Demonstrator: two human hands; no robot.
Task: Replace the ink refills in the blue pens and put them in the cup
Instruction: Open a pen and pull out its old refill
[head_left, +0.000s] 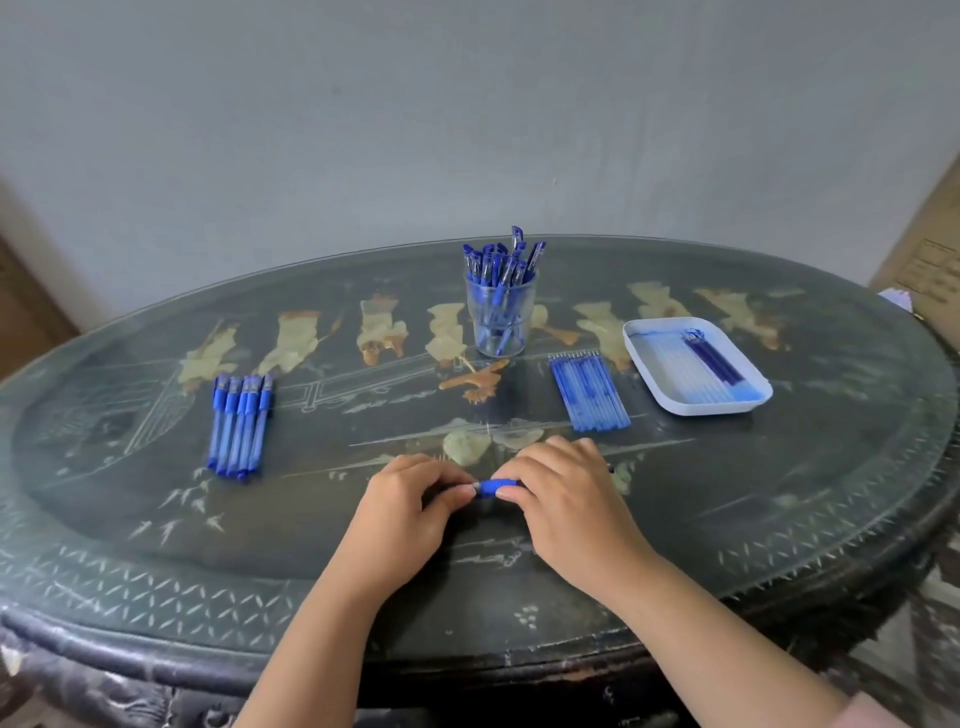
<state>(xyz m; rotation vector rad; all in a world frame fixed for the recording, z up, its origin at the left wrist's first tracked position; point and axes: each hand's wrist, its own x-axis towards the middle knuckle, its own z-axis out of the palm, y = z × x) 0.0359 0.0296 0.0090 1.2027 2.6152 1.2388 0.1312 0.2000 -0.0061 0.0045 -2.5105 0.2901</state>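
A blue pen (493, 488) lies level between both hands just above the table's middle front. My left hand (410, 499) pinches its tip end, and my right hand (561, 488) grips the blue rubber sleeve and barrel; most of the pen is hidden under my fingers. Several blue pens (240, 423) lie in a row at the left. A clear cup (498, 317) holding several blue pens stands at the back middle. Several blue refills (589, 392) lie side by side to the right of the cup.
A white tray (696, 366) with several refills in it sits at the right. The dark oval table (156, 587) has inlaid pale figures and a raised rim. A grey wall stands behind, with cardboard boxes (930, 260) at the far right.
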